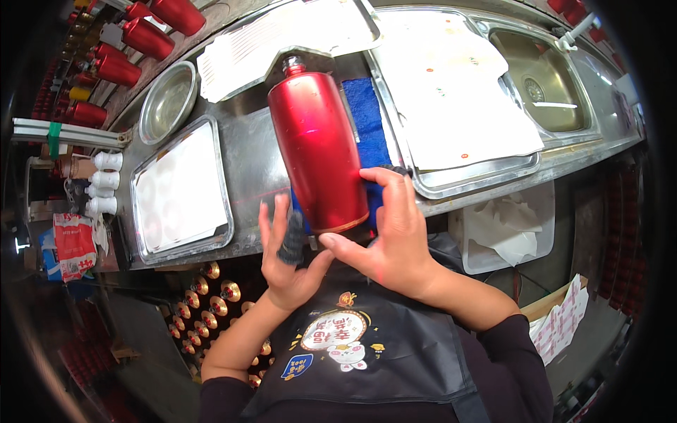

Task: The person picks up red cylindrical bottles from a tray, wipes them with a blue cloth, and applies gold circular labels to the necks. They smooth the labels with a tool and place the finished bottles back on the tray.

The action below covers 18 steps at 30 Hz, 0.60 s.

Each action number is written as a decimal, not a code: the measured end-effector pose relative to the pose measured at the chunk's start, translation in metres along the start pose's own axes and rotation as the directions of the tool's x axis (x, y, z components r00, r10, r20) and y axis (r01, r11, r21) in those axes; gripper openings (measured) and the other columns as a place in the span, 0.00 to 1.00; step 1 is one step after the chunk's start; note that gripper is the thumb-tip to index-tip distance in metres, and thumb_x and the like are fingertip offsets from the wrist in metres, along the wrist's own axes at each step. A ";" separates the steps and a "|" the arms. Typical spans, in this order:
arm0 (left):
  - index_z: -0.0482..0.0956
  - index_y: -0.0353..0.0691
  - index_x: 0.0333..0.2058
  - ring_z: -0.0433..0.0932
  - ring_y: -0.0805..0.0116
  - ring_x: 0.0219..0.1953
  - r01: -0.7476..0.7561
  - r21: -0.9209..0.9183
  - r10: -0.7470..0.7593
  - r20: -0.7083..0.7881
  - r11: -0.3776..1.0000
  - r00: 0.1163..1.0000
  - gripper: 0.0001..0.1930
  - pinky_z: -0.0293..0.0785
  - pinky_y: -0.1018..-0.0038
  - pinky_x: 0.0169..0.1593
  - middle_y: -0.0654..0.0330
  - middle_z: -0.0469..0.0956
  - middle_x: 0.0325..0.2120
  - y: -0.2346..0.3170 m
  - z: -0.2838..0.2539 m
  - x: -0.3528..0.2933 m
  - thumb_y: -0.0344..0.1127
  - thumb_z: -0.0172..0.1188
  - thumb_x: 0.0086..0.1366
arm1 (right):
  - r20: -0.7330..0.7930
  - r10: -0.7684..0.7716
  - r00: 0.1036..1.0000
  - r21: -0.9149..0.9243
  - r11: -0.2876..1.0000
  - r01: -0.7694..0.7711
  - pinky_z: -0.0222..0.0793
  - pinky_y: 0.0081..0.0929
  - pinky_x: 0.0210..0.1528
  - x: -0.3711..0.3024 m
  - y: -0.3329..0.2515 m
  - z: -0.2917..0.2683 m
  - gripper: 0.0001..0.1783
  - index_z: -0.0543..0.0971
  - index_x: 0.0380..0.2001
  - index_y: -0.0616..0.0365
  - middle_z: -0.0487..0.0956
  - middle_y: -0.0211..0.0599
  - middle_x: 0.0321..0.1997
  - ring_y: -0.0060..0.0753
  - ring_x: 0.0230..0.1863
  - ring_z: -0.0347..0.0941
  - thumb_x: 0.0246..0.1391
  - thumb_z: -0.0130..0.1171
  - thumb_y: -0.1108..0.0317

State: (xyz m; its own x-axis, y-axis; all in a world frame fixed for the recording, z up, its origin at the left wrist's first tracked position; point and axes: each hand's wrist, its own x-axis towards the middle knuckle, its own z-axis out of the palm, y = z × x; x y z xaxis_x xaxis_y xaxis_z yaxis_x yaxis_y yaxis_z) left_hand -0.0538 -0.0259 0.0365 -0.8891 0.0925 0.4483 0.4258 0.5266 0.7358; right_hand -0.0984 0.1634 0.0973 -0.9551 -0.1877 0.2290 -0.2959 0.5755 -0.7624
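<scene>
A glossy red bottle (315, 141) with a dark neck end points away from me, its base towards me, over a blue cloth (367, 116) on the steel bench. My right hand (398, 243) curls about its lower right corner: the index finger meets the side and the thumb reaches the base edge. On the other side, my left hand (289, 264) has its fingers stretched apart near the base, with no clear grip on the bottle. Black covers show on some fingers of both hands. What lies under the bottle is mostly hidden.
A tray (229, 211) lined with white sheet lies left, below a metal bowl (144, 116). Right of the bottle is a larger paper-covered tray (451, 189), then a sink (564, 123). Red bottles (148, 39) lie far left; a white bin (469, 261) sits under the bench.
</scene>
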 end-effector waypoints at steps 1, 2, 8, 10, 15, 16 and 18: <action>0.76 0.28 0.56 0.67 0.40 0.67 0.008 0.035 -0.010 0.056 0.999 0.998 0.32 0.46 0.35 0.69 0.34 0.66 0.65 -0.001 -0.001 -0.003 0.35 0.76 0.53 | 0.020 0.039 0.999 -0.026 0.999 -0.038 0.75 0.41 0.38 0.002 0.000 0.003 0.44 0.65 0.59 0.63 0.72 0.49 0.52 0.51 0.44 0.73 0.45 0.75 0.54; 0.76 0.28 0.56 0.68 0.40 0.67 -0.028 0.063 0.022 0.085 0.998 0.996 0.32 0.46 0.35 0.68 0.35 0.66 0.65 -0.002 -0.002 -0.006 0.34 0.76 0.53 | 0.014 0.051 0.999 -0.021 0.998 -0.051 0.75 0.41 0.37 0.003 0.001 0.005 0.44 0.64 0.60 0.62 0.72 0.50 0.52 0.51 0.43 0.74 0.46 0.74 0.54; 0.78 0.29 0.53 0.70 0.40 0.65 -0.049 0.140 0.027 0.159 0.989 0.987 0.31 0.45 0.33 0.68 0.36 0.63 0.67 -0.004 -0.002 -0.011 0.33 0.77 0.51 | 0.070 0.118 0.991 0.066 0.990 -0.122 0.75 0.42 0.34 -0.001 0.002 0.004 0.42 0.62 0.62 0.62 0.71 0.53 0.49 0.53 0.38 0.76 0.49 0.71 0.58; 0.79 0.31 0.53 0.70 0.39 0.65 -0.074 0.149 0.049 0.165 0.986 0.985 0.30 0.44 0.33 0.68 0.36 0.63 0.67 -0.004 -0.003 -0.009 0.33 0.76 0.51 | 0.073 0.117 0.990 0.064 0.990 -0.122 0.75 0.42 0.34 -0.001 0.003 0.002 0.41 0.63 0.62 0.62 0.71 0.53 0.49 0.53 0.38 0.76 0.50 0.71 0.59; 0.81 0.36 0.52 0.69 0.37 0.65 -0.130 0.180 0.100 0.167 0.975 0.981 0.28 0.44 0.33 0.68 0.34 0.62 0.67 -0.001 -0.005 -0.002 0.33 0.75 0.51 | 0.115 0.166 0.979 0.111 0.978 -0.179 0.75 0.41 0.34 -0.001 0.002 -0.001 0.38 0.63 0.62 0.62 0.71 0.52 0.48 0.52 0.39 0.77 0.52 0.69 0.63; 0.81 0.37 0.51 0.69 0.37 0.65 -0.129 0.184 0.097 0.173 0.974 0.980 0.27 0.44 0.33 0.68 0.33 0.62 0.67 0.000 -0.005 -0.001 0.33 0.75 0.51 | 0.131 0.195 0.972 0.139 0.967 -0.213 0.75 0.41 0.34 -0.002 0.002 -0.001 0.37 0.63 0.62 0.61 0.71 0.52 0.48 0.52 0.40 0.77 0.52 0.68 0.63; 0.82 0.38 0.50 0.69 0.37 0.65 -0.118 0.198 0.082 0.180 0.973 0.980 0.26 0.44 0.33 0.68 0.33 0.62 0.67 0.001 -0.006 -0.001 0.33 0.75 0.51 | 0.153 0.228 0.961 0.178 0.951 -0.254 0.74 0.40 0.35 -0.003 0.003 -0.002 0.35 0.64 0.62 0.60 0.71 0.52 0.48 0.50 0.40 0.77 0.54 0.66 0.65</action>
State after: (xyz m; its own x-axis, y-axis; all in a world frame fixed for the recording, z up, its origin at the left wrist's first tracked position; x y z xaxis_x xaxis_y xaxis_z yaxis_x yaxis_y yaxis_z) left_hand -0.0515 -0.0304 0.0396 -0.8668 0.2860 0.4085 0.4859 0.6687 0.5629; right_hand -0.0963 0.1673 0.0952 -0.9842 -0.1711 -0.0467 -0.0366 0.4532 -0.8907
